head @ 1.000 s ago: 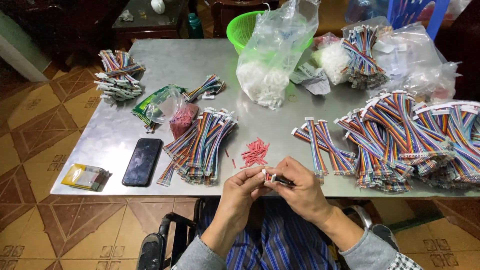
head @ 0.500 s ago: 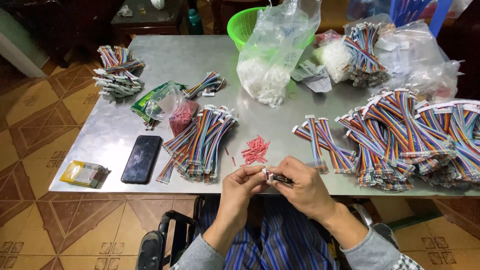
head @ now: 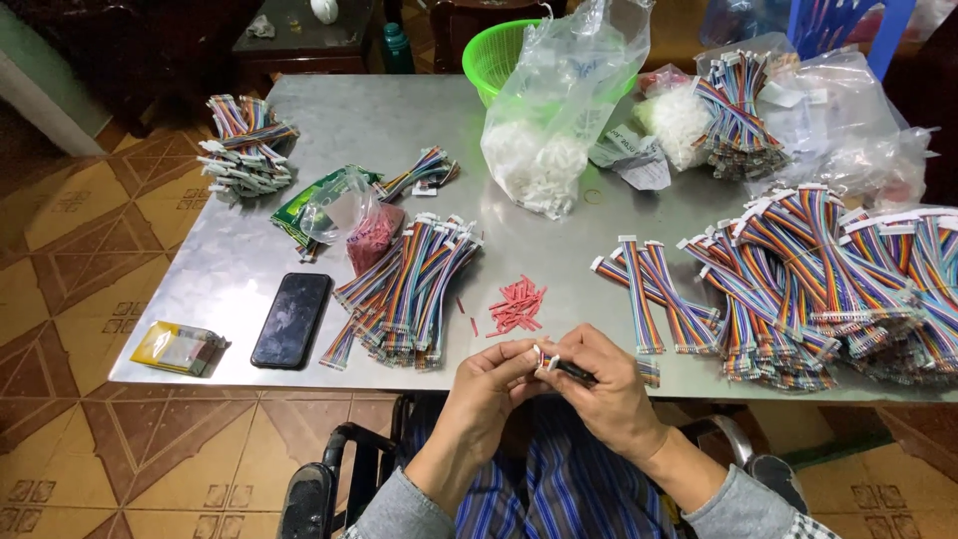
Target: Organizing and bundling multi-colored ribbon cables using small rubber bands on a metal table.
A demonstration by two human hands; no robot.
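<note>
Left hand [head: 492,377]: fingers curled in, tips pinched on the white connector end [head: 542,359] of a small cable piece, just off the near edge of the tabletop [head: 399,125].
Right hand [head: 605,384]: closed around a thin dark tool [head: 576,372], its tip meeting the same white connector end; both hands touch at the fingertips.
Held piece: sits between the two hands, over the person's lap, in front of the striped clothing [head: 559,489].
Red pile [head: 516,305]: a loose scatter of small red sleeves on the tabletop, just beyond the hands.
Centre bundle [head: 404,289]: rainbow ribbon cables with white ends, lying fanned left of the red pile.
Right heap [head: 818,279]: a much larger mass of the same rainbow cables, spreading to the right edge.
Phone [head: 291,319]: dark, screen up, near the left front corner, beside a yellow packet [head: 178,347].
Clear bag [head: 561,110]: upright in the middle back, holding white parts, touching a green basket [head: 496,55] behind it.
Far left bundle [head: 242,155]: more cables, well apart from the hands.
Small bag [head: 364,225]: clear, with red bits inside, beside the centre bundle.
</note>
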